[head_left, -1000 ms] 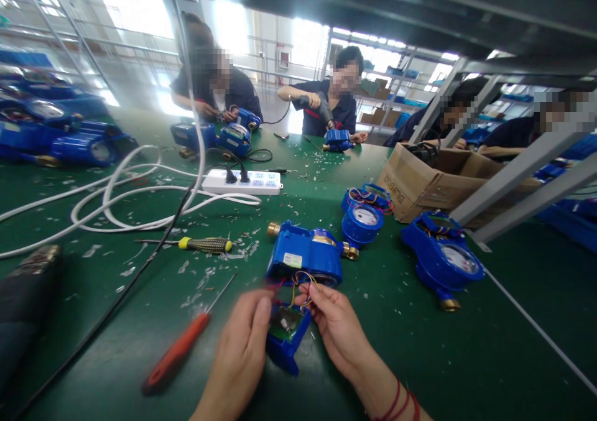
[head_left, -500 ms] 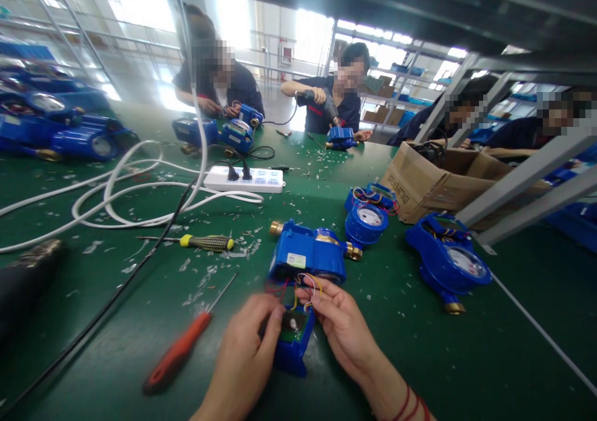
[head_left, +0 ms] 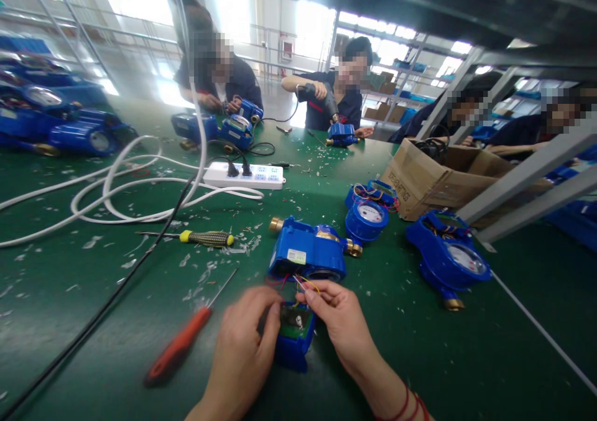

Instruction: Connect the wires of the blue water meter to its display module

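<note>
grip, left: my left hand (head_left: 245, 337) is curled nearly closed on the near-left side of a small, open blue plastic housing (head_left: 293, 354) with a green circuit board set in it; thumb along the board's edge, fingertips hidden. i judge this hold is for steadying, and it leaves the board uncovered toward the right.

grip, right: my right hand (head_left: 338, 315) is pinched, thumb against forefinger with no gap that i can see, on thin yellow and white wires (head_left: 310, 283). the pinch sits close above the board, probably for fine control of the strands. which strand is clamped and which merely rests there, i cannot tell.

position: the housing is low and central, between my hands, just on the near side of a blue plastic water meter body (head_left: 289, 247) with brass threaded ends. wires, some red, span the short gap; their length likely explains why the two parts lie so near each other.

around: left of my left hand, a red-orange-handled screwdriver (head_left: 180, 346), tip pointing away from me, presumably parked within reach. beyond it, a yellow-and-black-handled screwdriver (head_left: 209, 239), lying crosswise among clear plastic scraps. a white power strip (head_left: 245, 176) carries two black plugs. to the right, a blue meter with a round dial (head_left: 454, 259); farther off, an open brown cardboard box (head_left: 417, 185).
</note>
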Motion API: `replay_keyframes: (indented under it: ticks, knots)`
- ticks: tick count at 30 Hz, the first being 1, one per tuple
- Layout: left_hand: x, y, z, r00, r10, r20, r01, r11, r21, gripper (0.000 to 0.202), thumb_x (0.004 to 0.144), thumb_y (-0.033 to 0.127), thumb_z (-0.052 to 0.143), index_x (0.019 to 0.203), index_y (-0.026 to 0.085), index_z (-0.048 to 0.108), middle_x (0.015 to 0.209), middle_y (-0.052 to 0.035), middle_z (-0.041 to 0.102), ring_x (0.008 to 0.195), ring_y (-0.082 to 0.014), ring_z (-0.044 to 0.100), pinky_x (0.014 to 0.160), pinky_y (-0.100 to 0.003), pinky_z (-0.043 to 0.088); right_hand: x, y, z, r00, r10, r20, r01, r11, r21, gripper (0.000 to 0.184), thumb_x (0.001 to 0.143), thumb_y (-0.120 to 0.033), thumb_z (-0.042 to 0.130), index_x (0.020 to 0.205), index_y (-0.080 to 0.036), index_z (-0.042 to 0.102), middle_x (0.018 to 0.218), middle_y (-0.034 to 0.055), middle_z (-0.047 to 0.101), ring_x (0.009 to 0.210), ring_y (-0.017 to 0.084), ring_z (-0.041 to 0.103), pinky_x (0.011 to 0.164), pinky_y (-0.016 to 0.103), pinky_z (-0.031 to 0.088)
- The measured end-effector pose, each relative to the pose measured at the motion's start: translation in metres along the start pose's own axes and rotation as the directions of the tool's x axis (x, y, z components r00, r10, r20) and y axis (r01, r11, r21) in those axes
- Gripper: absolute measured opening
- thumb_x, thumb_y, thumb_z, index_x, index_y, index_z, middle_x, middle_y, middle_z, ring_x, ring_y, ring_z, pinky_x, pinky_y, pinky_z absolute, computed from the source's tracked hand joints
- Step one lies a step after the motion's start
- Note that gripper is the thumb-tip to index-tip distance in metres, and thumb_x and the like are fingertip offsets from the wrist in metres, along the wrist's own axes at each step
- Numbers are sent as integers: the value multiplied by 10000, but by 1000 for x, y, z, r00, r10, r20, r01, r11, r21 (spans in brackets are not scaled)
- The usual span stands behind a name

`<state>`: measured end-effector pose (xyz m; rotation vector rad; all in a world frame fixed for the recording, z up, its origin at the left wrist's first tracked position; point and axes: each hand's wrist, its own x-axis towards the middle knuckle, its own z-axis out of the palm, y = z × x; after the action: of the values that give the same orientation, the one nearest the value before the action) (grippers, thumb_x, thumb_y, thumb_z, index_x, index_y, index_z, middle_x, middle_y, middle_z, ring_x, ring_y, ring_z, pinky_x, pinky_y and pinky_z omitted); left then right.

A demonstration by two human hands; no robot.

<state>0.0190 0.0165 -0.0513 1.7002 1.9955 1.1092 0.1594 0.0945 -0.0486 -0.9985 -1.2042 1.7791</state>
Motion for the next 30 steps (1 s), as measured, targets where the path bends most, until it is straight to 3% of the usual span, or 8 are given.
replay_keyframes:
  ticks: [6,12,20,25,30]
  knots:
    - [2,1,-4,966,173,-191,-157,983,96,160,853,180,481,994,230,539,1025,-45,547,983,-189,512,843,-360,407,-2,3,5,995,-74,61,83,985,-149,201,734,-313,695,908,-215,722,894,57,717,848,228,640,771,339,481]
    - [8,3,1,965,226,-134,-207,968,140,152,832,192,523,974,223,566,989,-49,567,922,-195,525,801,-354,417,-5,-5,9,977,-169,126,199,938,-285,183,795,-222,627,957,-232,709,929,45,693,896,224,615,835,351,455]
    - [13,1,2,968,239,-71,-224,959,173,79,844,198,486,868,200,562,924,-56,593,895,-204,531,772,-359,402,-3,4,6,990,-118,82,137,951,-276,162,785,-259,618,906,-176,685,895,60,707,848,225,638,784,350,484]
    - [15,7,2,994,110,-13,-110,994,18,97,846,221,474,795,193,552,885,-43,570,864,-188,534,759,-330,416,-2,6,7,994,-110,25,113,963,-246,243,744,-241,630,972,-170,587,749,22,678,688,168,617,630,272,479]
    - [16,5,2,998,-19,58,30,978,-204,105,845,237,495,770,202,559,877,-17,552,845,-149,542,756,-275,433,-2,7,7,992,-127,13,125,953,-275,200,734,-226,626,926,-173,606,794,33,666,739,175,606,675,285,473]
